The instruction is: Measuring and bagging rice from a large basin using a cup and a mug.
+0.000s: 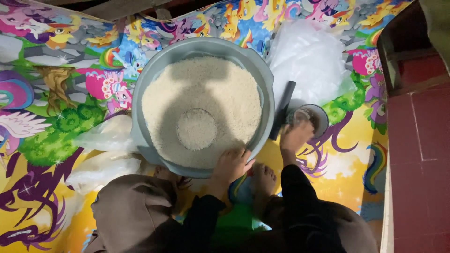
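Note:
A large grey basin (267,75) full of white rice stands on a colourful cartoon mat in front of me. A small round cup (197,129), filled level with rice, sits sunk in the middle of the rice. My left hand (232,164) lies on the basin's near rim with its fingers curled over the edge. My right hand (295,136) reaches to a small grey bowl (321,117) just right of the basin, fingertips at its near rim. What the fingers hold there is hidden.
A black tube (282,110) lies between the basin and the small bowl. Clear empty plastic bags (311,56) are piled at the back right. Two filled plastic bags (105,154) lie left of the basin. My bare foot (265,178) rests by the basin. Red tiled floor (417,140) lies to the right.

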